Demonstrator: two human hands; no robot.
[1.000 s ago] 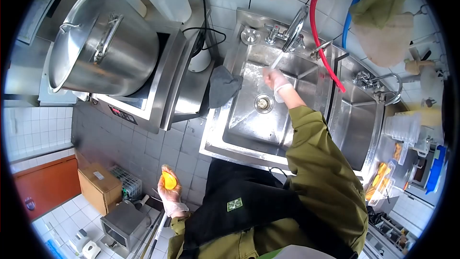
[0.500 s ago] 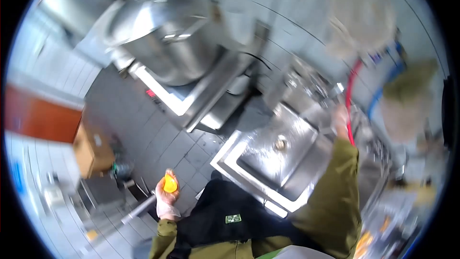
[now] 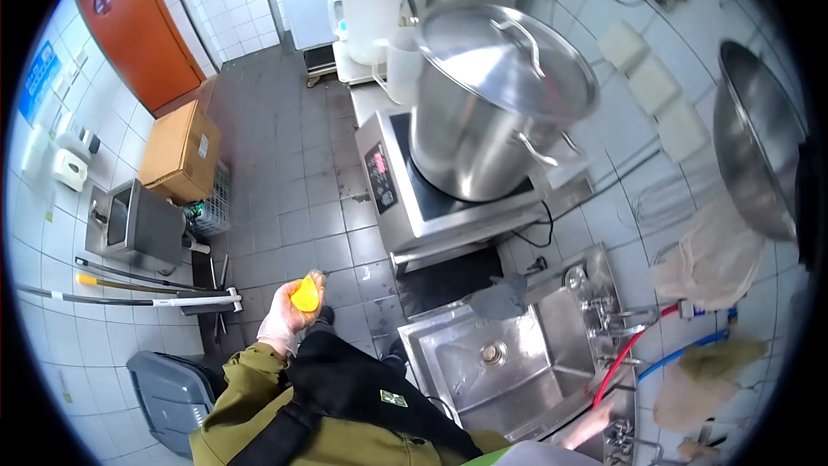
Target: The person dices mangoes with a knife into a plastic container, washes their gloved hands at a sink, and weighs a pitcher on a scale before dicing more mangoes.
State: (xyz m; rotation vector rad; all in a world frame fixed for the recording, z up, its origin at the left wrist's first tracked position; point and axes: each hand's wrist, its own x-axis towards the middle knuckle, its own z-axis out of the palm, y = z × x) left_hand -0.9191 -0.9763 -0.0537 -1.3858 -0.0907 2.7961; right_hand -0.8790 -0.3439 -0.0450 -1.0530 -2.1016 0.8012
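Note:
My left hand [image 3: 289, 315], in a clear thin glove, is held out over the grey floor with its fingers curled round a bright yellow rounded object [image 3: 305, 294]. The exact kind of this object does not show. Low in the view, my right hand [image 3: 591, 425] is by the near rim of the steel sink [image 3: 461, 375], close to the lower end of a red hose [image 3: 614, 375]. Its fingers are blurred and partly hidden, so any grip cannot be made out.
A large lidded steel pot [image 3: 470, 142] stands on an induction cooker [image 3: 388, 181] beyond the sink. A grey cloth [image 3: 500, 298] hangs over the sink's edge. Left are a cardboard box [image 3: 179, 151], a small basin [image 3: 142, 224], long-handled tools [image 3: 129, 299] and a grey bin [image 3: 172, 401].
The view has swung toward the doorway and cooker. My left hand still holds the yellow object. My right hand has moved from higher on the red hose to near its lower end.

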